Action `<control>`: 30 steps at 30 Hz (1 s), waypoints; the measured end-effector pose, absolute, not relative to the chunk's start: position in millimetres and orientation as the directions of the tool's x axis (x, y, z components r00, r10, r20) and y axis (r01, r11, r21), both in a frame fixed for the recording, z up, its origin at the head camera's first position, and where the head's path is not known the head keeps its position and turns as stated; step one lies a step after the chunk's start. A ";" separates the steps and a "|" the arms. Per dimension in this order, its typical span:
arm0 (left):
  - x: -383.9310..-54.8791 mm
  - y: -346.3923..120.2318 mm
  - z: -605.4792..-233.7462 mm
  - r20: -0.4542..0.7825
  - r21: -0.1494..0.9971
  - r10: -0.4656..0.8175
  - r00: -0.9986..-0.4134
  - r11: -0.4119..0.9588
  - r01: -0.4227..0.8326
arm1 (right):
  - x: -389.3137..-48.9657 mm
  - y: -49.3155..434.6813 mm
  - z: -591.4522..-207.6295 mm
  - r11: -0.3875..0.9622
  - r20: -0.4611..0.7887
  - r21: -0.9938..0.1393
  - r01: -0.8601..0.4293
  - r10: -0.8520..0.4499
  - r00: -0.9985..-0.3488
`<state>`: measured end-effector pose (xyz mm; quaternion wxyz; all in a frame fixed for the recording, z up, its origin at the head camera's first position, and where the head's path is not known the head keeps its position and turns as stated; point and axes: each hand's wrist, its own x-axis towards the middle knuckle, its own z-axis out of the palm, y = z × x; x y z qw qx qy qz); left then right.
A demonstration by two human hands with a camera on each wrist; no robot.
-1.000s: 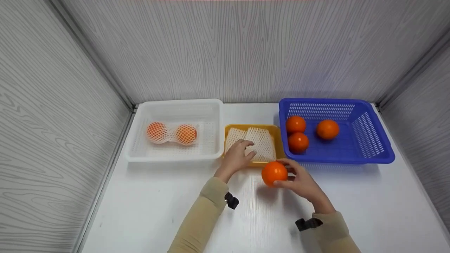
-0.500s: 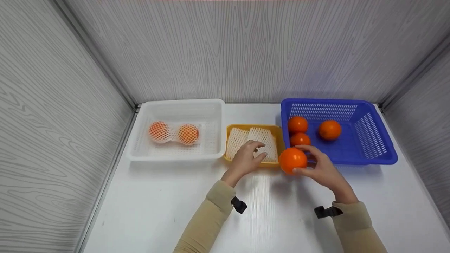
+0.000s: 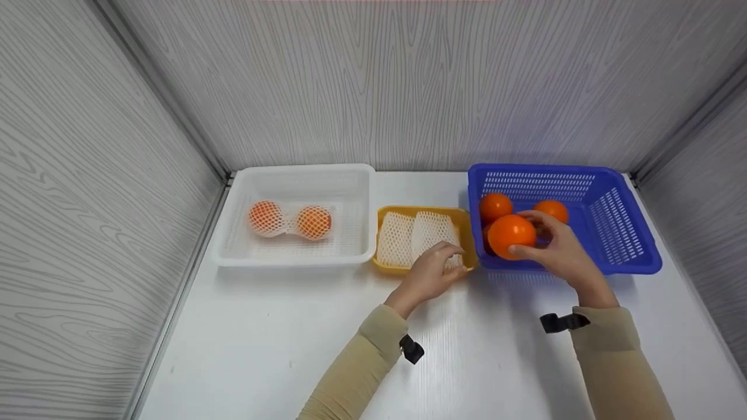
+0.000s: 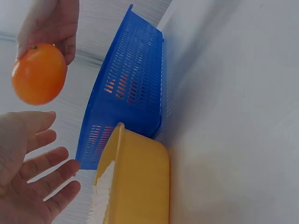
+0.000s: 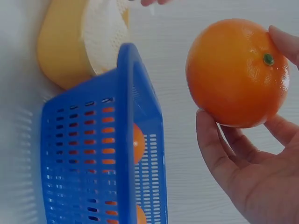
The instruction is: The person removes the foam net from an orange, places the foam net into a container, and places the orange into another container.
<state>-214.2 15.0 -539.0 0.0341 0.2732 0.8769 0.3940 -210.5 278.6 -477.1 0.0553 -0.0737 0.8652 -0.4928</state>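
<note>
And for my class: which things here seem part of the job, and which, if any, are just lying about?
Probably in the job:
orange in the right hand
blue basket with bare oranges
yellow tray with white nets
white basket with netted oranges

Probably just surroundings:
white tabletop
grey panels

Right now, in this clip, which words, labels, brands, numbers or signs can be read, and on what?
None: no text shows on the held orange, blue basket, yellow basket, white nets or white basket.
The black wrist devices are too small to tell.
</note>
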 end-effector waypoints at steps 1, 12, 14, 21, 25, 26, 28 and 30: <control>-213.4 17.4 -539.7 0.150 0.703 0.513 -0.845 0.546 0.456 | -212.8 279.8 -475.8 0.511 -0.030 -0.857 -0.064 -0.173 -0.985; -210.5 33.5 -548.8 0.110 0.605 0.615 -0.781 0.581 0.544 | -232.3 290.0 -467.4 0.508 -0.063 -0.861 -0.018 -0.143 -0.988; -210.9 34.8 -550.3 0.105 0.585 0.630 -0.770 0.587 0.560 | -235.5 293.7 -466.4 0.498 -0.077 -0.867 0.004 -0.127 -0.989; -210.6 36.1 -550.5 0.036 0.555 0.660 -0.750 0.611 0.564 | -251.3 308.8 -462.8 0.439 -0.100 -0.897 0.056 -0.077 -0.992; -211.3 36.9 -550.9 0.037 0.508 0.666 -0.745 0.629 0.588 | -262.8 319.0 -459.4 0.443 -0.132 -0.891 0.103 -0.037 -0.991; -211.4 37.3 -551.1 0.035 0.493 0.667 -0.745 0.637 0.593 | -265.6 321.9 -458.9 0.447 -0.147 -0.886 0.121 -0.025 -0.989; -211.5 38.4 -551.2 0.026 0.471 0.665 -0.747 0.650 0.596 | -270.7 327.4 -458.4 0.444 -0.177 -0.882 0.157 -0.003 -0.984; -211.3 39.7 -551.1 0.017 0.455 0.659 -0.752 0.665 0.593 | -275.2 332.3 -458.6 0.413 -0.205 -0.890 0.190 0.009 -0.979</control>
